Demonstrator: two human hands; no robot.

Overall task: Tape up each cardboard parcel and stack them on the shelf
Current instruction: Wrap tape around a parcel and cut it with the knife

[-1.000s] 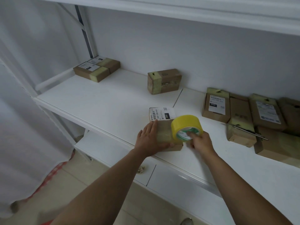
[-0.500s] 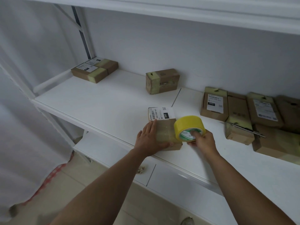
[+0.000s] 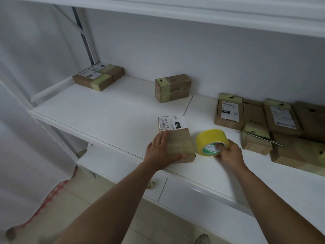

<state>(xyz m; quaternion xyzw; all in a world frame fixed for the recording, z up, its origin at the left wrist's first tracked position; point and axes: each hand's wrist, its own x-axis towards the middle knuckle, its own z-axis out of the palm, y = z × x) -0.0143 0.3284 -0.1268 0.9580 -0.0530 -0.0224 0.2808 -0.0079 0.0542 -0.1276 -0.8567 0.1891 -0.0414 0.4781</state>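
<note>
A cardboard parcel [image 3: 177, 136] with a white shipping label lies flat near the front edge of the white shelf [image 3: 105, 111]. My left hand [image 3: 161, 152] presses on its left side with straight fingers, thumb along its near edge. Just right of the parcel sits a yellow tape roll [image 3: 210, 140]. My right hand [image 3: 227, 153] grips the roll, fingers hooked inside its core. A glossy strip of tape crosses the parcel's top.
Two taped parcels [image 3: 99, 76] lie at the back left and one small box [image 3: 172, 87] at the back centre. Several parcels [image 3: 255, 120] crowd the right, with a thin metal tool [image 3: 263, 138] across them. A lower shelf [image 3: 193, 194] and floor lie below.
My right hand has drawn the tape roll to the right, off the parcel's top and down beside it. My left hand stays pressed on the parcel.
</note>
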